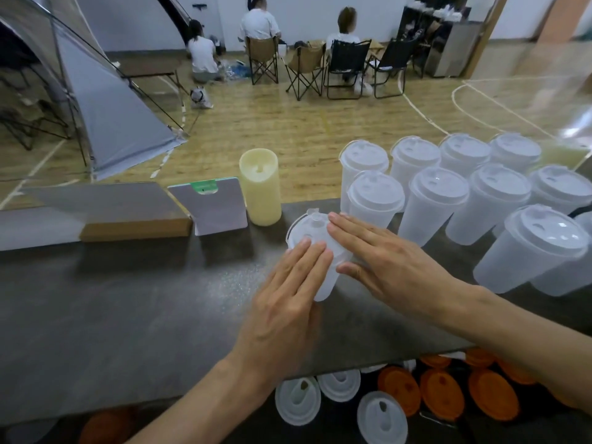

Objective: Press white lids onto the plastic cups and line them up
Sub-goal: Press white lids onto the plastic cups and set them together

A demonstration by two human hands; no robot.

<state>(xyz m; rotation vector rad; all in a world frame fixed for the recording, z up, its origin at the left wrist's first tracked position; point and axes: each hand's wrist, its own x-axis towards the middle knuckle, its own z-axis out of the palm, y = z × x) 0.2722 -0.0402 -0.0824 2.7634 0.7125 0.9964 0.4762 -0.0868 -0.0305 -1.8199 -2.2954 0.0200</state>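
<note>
A translucent plastic cup stands on the dark table with a white lid on its rim. My left hand lies flat on the near side of the lid, fingers together and straight. My right hand lies flat across the lid's right side, fingertips reaching its top. Both palms rest on the lid; neither grips it. Several lidded cups stand in rows on the right of the table, the closest one at the right edge.
A pale yellow cylinder, a grey card stand and a flat brown box sit at the table's far edge. Loose white lids and orange lids lie below the near edge. People sit on folding chairs beyond.
</note>
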